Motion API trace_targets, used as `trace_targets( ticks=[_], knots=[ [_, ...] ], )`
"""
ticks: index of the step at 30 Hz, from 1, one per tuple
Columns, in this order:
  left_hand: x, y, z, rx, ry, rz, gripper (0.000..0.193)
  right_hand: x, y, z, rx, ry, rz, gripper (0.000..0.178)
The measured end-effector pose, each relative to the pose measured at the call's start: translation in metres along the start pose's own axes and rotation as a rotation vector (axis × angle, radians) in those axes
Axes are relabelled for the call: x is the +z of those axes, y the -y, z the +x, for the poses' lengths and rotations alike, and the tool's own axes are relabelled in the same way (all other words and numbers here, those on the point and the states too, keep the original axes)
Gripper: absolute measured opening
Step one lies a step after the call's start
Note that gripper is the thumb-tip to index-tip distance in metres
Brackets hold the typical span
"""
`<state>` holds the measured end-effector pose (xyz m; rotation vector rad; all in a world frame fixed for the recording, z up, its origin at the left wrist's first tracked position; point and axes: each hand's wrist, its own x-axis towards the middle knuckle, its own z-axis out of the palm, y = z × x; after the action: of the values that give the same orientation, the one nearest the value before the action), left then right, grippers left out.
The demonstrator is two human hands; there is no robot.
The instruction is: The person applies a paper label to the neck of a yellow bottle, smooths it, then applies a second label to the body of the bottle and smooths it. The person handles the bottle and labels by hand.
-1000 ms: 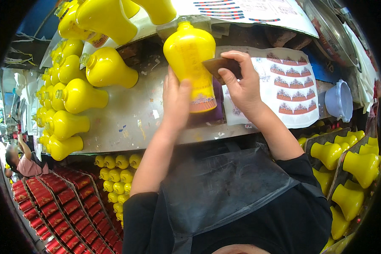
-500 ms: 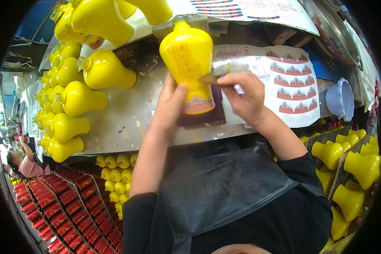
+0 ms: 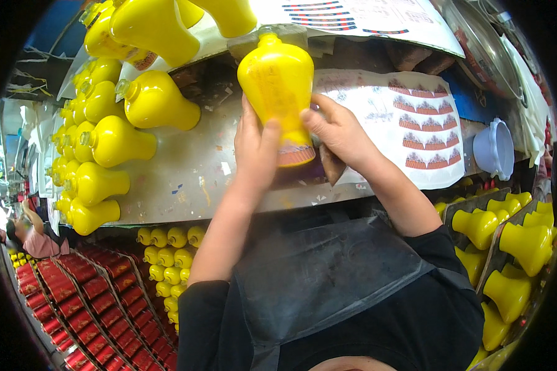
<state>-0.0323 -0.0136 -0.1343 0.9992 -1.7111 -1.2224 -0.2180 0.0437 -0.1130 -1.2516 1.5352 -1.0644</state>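
Observation:
A glossy yellow bottle (image 3: 277, 80) with a clear glass neck lies on the worktable, neck away from me. Faint lettering marks its front, and a patterned pink band (image 3: 296, 156) wraps its base. My left hand (image 3: 257, 145) is closed along its left side, thumb on the front. On the right side, my right hand (image 3: 343, 130) grips the bottle between thumb and fingers. From under that palm juts the flat brown blade of a scraper (image 3: 332, 166); its handle is hidden. Beneath the bottle's base, a dark purple pad is partly visible.
Several yellow bottles (image 3: 162, 100) lie at the left of the worktable (image 3: 167, 191). To the right is a sheet of patterned decals (image 3: 428, 123), beside a pale blue bucket (image 3: 495, 148). Racks hold red bottles (image 3: 99, 287) at lower left and yellow bottles (image 3: 526, 241) at right. Another person (image 3: 37, 238) is far left.
My right hand has turned from drawing the scraper's blade across the bottle's front to gripping the bottle's right side, with the blade now pointing down below the palm. My left hand still holds the bottle.

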Motion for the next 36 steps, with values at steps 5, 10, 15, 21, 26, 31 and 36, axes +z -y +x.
trace_targets(
  ticks=[5, 10, 15, 21, 26, 31, 36],
  knots=[
    [0.002, 0.004, 0.000, 0.071, -0.046, -0.009, 0.079, 0.005, -0.011, 0.005, -0.080, 0.069, 0.066, 0.063],
    [0.003, 0.004, -0.002, 0.045, -0.061, -0.040, 0.078, -0.008, -0.006, 0.004, -0.013, 0.190, 0.165, 0.057],
    [-0.001, 0.005, -0.002, 0.036, -0.042, -0.085, 0.076, -0.014, -0.001, 0.004, 0.177, 0.248, 0.216, 0.058],
    [-0.002, 0.002, -0.004, -0.021, -0.042, -0.260, 0.073, -0.015, -0.010, 0.008, 0.048, 0.293, 0.145, 0.066],
    [-0.002, -0.007, -0.004, -0.097, -0.003, -0.470, 0.078, -0.053, 0.015, 0.021, 0.364, 0.252, 0.034, 0.052],
    [-0.005, -0.010, -0.004, -0.109, 0.014, -0.345, 0.090, -0.048, 0.048, 0.013, -0.337, -0.006, 0.122, 0.035],
    [-0.003, -0.013, 0.014, 0.108, -0.176, 0.027, 0.098, -0.021, 0.082, 0.032, -0.840, -0.069, -0.661, 0.031]
  ],
)
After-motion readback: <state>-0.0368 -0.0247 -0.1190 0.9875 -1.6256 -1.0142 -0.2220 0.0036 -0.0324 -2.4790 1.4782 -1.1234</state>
